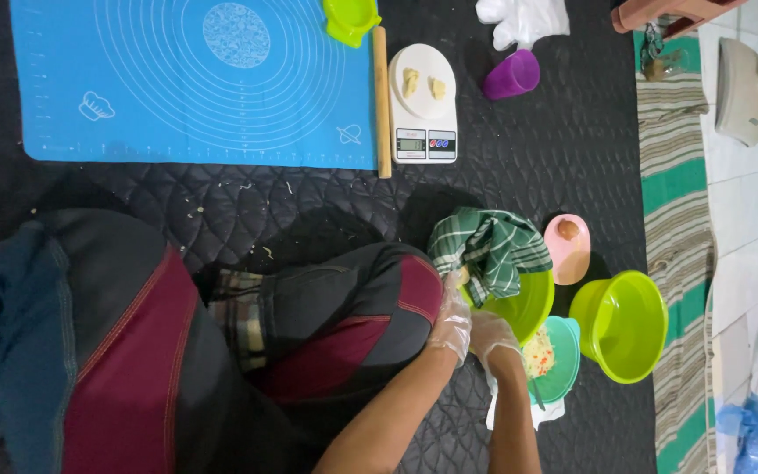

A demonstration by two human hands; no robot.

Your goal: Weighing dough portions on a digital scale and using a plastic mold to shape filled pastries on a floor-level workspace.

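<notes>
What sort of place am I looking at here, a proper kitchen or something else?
Probably a home floor set up for dough work, not a kitchen counter. A blue silicone baking mat with a rolling pin lies on a dark quilted mat, beside a kitchen scale holding dough pieces, with tiled floor at the edge.

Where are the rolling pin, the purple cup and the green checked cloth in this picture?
rolling pin (pixel 382 101): head view, on the middle of the wooden shaft.
purple cup (pixel 511 75): head view, on its side wall.
green checked cloth (pixel 490 248): head view, on the folds over the green bowl.
</notes>
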